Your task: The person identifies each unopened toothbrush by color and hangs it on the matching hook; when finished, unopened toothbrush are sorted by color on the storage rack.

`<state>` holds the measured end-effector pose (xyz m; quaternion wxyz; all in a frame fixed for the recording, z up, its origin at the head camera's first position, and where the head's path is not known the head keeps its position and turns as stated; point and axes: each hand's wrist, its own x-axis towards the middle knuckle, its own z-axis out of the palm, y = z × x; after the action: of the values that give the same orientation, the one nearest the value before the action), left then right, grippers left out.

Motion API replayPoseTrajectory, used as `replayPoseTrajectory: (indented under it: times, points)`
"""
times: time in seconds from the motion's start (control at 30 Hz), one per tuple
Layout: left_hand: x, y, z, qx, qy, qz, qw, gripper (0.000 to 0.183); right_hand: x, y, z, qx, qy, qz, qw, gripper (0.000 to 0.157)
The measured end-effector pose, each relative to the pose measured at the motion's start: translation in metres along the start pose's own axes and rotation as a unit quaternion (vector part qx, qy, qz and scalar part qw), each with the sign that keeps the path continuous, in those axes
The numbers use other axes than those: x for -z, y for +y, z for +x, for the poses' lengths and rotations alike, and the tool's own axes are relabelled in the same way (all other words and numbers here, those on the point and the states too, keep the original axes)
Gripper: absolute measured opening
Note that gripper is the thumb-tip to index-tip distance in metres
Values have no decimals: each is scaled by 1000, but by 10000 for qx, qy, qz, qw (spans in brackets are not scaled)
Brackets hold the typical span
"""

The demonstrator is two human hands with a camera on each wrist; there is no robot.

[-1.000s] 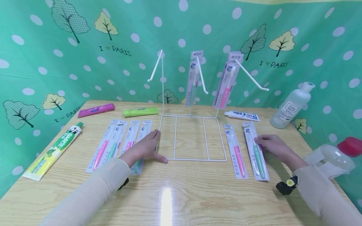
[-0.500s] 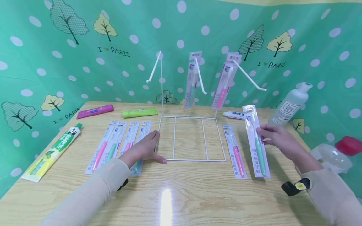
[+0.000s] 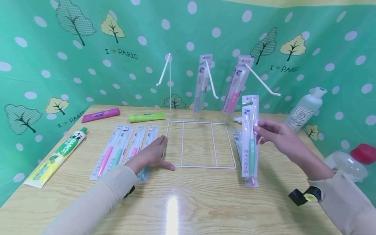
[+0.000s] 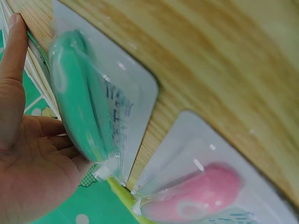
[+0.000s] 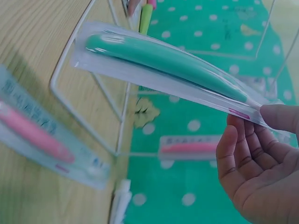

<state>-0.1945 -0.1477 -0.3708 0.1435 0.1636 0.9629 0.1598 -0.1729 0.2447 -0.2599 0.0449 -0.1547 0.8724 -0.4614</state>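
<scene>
My right hand (image 3: pixel 274 133) pinches the edge of a packaged green toothbrush (image 3: pixel 251 147) between thumb and fingers. The pack is upright above the table, partly covering a packaged pink toothbrush (image 3: pixel 238 138) beneath it. In the right wrist view, the green handle (image 5: pixel 168 65) shows through clear plastic. My left hand (image 3: pixel 152 153), thumb spread, rests at the left side of the white wire rack's (image 3: pixel 205 167) base. Beside it in the left wrist view lie a green toothbrush pack (image 4: pixel 77 93) and a pink one (image 4: pixel 201 191). More packs hang from the rack's middle hook (image 3: pixel 211 81) and right hook (image 3: pixel 261 80).
Several toothbrush packs (image 3: pixel 107 153) lie left of the rack. Around them are a yellow-green toothpaste tube (image 3: pixel 55 158), a magenta tube (image 3: pixel 101 115) and a lime tube (image 3: pixel 147 117). At right stand a pump-less bottle (image 3: pixel 305 109) and a red-capped clear bottle (image 3: pixel 346 164).
My right hand has lifted the green toothbrush pack off the table and carried it left, over the pink pack. The left hand stays at the rack base.
</scene>
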Motion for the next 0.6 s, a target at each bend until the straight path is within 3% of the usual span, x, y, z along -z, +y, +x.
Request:
replayPoseTrajectory:
  times: [0.4, 0.6]
  points:
    - [-1, -2, 2, 22, 5, -43, 10000, 131, -19, -43, -3, 1066, 84, 422, 9934, 23]
    - [-1, -2, 2, 6, 39, -27, 10000, 131, -30, -59, -4, 1665, -7, 919, 9818, 16]
